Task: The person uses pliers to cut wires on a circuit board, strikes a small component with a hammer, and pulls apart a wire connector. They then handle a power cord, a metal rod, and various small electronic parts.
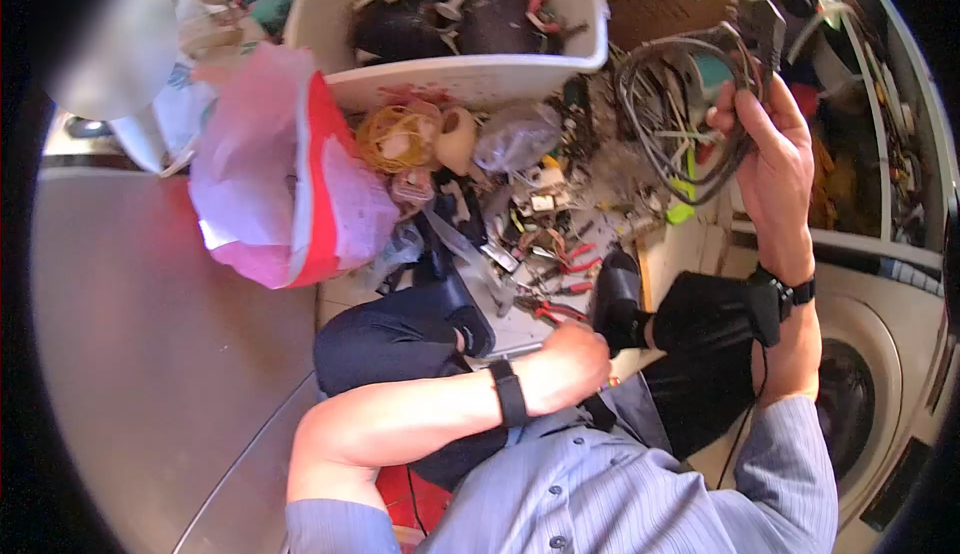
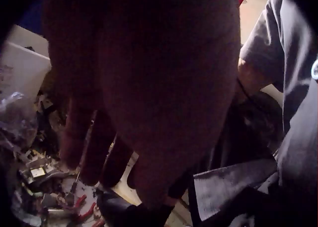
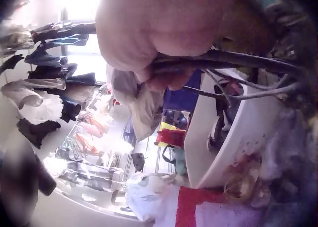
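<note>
Raised at the right, my right hand [image 1: 775,159] grips a coiled grey power cable [image 1: 645,144], fingers and thumb around the bundle. A dark plug [image 1: 765,29] sticks up above the fingers. The cable's loops hang to the left of the hand; in the right wrist view the dark strands [image 3: 233,58] run out from under the palm. My left hand [image 1: 568,364] rests low before my lap, close to red-handled pliers [image 1: 550,312] on the floor. In the left wrist view its fingers [image 2: 77,142] hang loosely bent, with nothing held showing.
A white tub [image 1: 450,84] with dark items stands at the back. Left of it sits a pink-and-red plastic bag [image 1: 255,174]. Small parts and tools litter the floor between my feet. A front-loading washing machine [image 1: 895,349] stands at the right, under a shelf frame [image 1: 830,239].
</note>
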The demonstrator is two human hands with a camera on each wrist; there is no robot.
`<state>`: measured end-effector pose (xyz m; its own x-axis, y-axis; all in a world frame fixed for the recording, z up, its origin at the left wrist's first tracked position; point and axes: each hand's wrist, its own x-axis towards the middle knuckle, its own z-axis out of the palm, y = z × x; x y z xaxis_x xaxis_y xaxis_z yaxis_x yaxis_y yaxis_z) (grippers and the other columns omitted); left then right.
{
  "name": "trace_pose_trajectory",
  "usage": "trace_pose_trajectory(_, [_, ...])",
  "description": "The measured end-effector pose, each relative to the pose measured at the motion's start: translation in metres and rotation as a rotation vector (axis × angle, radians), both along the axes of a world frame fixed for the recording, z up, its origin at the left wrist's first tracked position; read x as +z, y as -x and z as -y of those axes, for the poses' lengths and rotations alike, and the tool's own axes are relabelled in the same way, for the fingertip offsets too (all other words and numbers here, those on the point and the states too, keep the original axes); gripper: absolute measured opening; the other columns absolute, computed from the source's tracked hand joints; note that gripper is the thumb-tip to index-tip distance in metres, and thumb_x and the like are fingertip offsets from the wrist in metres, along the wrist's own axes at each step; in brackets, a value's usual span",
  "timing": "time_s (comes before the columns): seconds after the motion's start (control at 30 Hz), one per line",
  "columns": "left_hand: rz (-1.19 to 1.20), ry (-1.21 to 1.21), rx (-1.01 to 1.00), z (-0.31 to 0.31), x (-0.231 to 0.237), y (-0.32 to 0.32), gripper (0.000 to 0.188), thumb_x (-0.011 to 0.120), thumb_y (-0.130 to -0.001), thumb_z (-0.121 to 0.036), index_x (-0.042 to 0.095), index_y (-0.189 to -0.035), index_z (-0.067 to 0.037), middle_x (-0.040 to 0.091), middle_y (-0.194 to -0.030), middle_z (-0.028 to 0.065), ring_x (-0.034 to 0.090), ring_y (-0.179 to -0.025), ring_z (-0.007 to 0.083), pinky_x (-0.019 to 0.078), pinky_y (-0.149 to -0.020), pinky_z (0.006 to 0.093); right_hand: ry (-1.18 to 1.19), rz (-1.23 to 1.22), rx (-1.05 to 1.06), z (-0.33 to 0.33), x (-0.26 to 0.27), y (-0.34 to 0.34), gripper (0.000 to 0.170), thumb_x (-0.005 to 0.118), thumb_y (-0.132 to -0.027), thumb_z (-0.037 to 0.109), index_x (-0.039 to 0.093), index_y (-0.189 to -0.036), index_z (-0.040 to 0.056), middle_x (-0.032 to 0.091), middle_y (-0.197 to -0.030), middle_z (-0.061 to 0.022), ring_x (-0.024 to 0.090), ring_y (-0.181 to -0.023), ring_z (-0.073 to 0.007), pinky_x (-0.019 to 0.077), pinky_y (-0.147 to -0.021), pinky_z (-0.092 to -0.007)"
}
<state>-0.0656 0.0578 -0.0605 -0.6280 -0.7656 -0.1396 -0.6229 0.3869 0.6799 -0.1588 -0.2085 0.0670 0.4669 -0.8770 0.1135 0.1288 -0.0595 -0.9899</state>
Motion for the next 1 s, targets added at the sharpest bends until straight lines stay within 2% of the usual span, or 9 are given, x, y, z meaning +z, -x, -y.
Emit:
trace_pose_trajectory(0.33, [0.158, 0.115, 0.012, 0.03, 0.026, 0.006, 0.01, 0.07, -0.079, -0.018, 0.081, -0.079, -0.016, 0.075, -0.081, 0.0034, 0.075, -0.08, 0.0235, 0.0535, -0.061, 0.0385, -0.056, 0.084, 0.267, -0.041, 0.018, -0.127, 0.031, 0.059, -0.1, 0.002, 0.061, -0.131, -0.0004, 0.071, -0.103, -0.0096, 0.062, -0.078, -0.0123, 0.0532, -0.077, -0.0288])
trace_pose_trajectory(0.5, [0.172, 0.04, 0.005, 0.036, 0.038, -0.003, 0.016, 0.066, -0.085, -0.017, 0.081, -0.09, -0.013, 0.078, -0.093, 0.0104, 0.075, -0.087, 0.0251, 0.0545, -0.065, 0.0396, 0.086, -0.029, 0.412, -0.07, -0.024, -0.203, 0.028, 0.062, -0.099, 0.006, 0.062, -0.126, -0.0026, 0.072, -0.099, -0.008, 0.067, -0.082, -0.0155, 0.0544, -0.081, -0.0317])
trace_pose_trajectory(0.57, [-0.256, 0.222, 0.209, 0.026, 0.016, -0.01, 0.015, 0.068, -0.075, -0.013, 0.073, -0.084, -0.001, 0.071, -0.079, 0.0159, 0.071, -0.074, 0.0361, 0.055, -0.061, 0.0477, 0.326, -0.129, 0.296, -0.078, -0.071, -0.233, 0.021, 0.07, -0.091, 0.006, 0.065, -0.111, 0.0031, 0.072, -0.093, -0.0125, 0.068, -0.085, -0.0203, 0.0534, -0.076, -0.0393])
trace_pose_trajectory(0.6, [-0.043, 0.05, 0.112, 0.034, 0.035, -0.016, 0.016, 0.068, -0.074, -0.012, 0.071, -0.086, -0.002, 0.07, -0.081, 0.0162, 0.071, -0.079, 0.0363, 0.0562, -0.066, 0.0468, 0.443, -0.294, 0.308, -0.08, -0.1, -0.249, 0.02, 0.067, -0.09, 0.007, 0.063, -0.109, 0.0027, 0.071, -0.093, -0.0153, 0.069, -0.088, -0.0254, 0.0532, -0.076, -0.042])
trace_pose_trajectory(0.63, [-0.172, 0.314, 0.282, 0.027, 0.016, -0.01, 0.018, 0.067, -0.078, -0.012, 0.073, -0.091, -0.002, 0.073, -0.089, 0.0173, 0.072, -0.082, 0.0346, 0.0561, -0.067, 0.0467, 0.553, -0.462, 0.316, -0.08, -0.133, -0.263, 0.018, 0.065, -0.089, 0.007, 0.061, -0.106, 0.0023, 0.069, -0.093, -0.0182, 0.07, -0.09, -0.0304, 0.053, -0.077, -0.0446])
trace_pose_trajectory(0.73, [0.214, 0.089, 0.002, 0.036, 0.017, -0.004, 0.024, 0.06, -0.087, -0.017, 0.076, -0.1, -0.005, 0.075, -0.099, 0.0177, 0.073, -0.084, 0.0325, 0.0557, -0.063, 0.0472, 1.029, -0.773, 0.394, -0.074, -0.214, -0.286, 0.02, 0.061, -0.086, 0.011, 0.06, -0.104, 0.0022, 0.07, -0.095, -0.0162, 0.069, -0.089, -0.0349, 0.0522, -0.077, -0.0471])
trace_pose_trajectory(0.83, [0.24, 0.149, 0.087, 0.038, 0.026, -0.01, 0.013, 0.064, -0.087, -0.014, 0.075, -0.09, -0.008, 0.073, -0.087, 0.0085, 0.072, -0.083, 0.0239, 0.0504, -0.063, 0.0383, 1.102, -0.908, 0.464, -0.096, -0.227, -0.3, 0.021, 0.06, -0.087, 0.02, 0.059, -0.101, 0.004, 0.07, -0.094, -0.0138, 0.069, -0.088, -0.0314, 0.0518, -0.075, -0.0465])
trace_pose_trajectory(0.87, [-0.029, 0.358, 0.194, 0.022, -0.031, 0.012, 0.013, 0.065, -0.085, -0.016, 0.076, -0.088, -0.011, 0.073, -0.083, 0.0088, 0.072, -0.077, 0.0233, 0.0504, -0.063, 0.0385, 1.185, -0.99, 0.445, -0.107, -0.229, -0.304, 0.024, 0.057, -0.089, 0.021, 0.061, -0.104, 0.0029, 0.07, -0.096, -0.0133, 0.069, -0.089, -0.0308, 0.0519, -0.076, -0.0465])
trace_pose_trajectory(1.0, [-0.158, 0.314, 0.277, 0.004, -0.05, 0.02, 0.042, 0.056, -0.098, -0.019, 0.062, -0.139, -0.01, 0.058, -0.148, 0.0078, 0.05, -0.139, 0.0288, 0.0478, -0.106, 0.0427, 1.435, -1.204, 0.664, -0.15, -0.26, -0.305, 0.035, 0.051, -0.096, 0.021, 0.067, -0.117, -0.0009, 0.07, -0.109, -0.0186, 0.067, -0.099, -0.0352, 0.0509, -0.078, -0.0558])
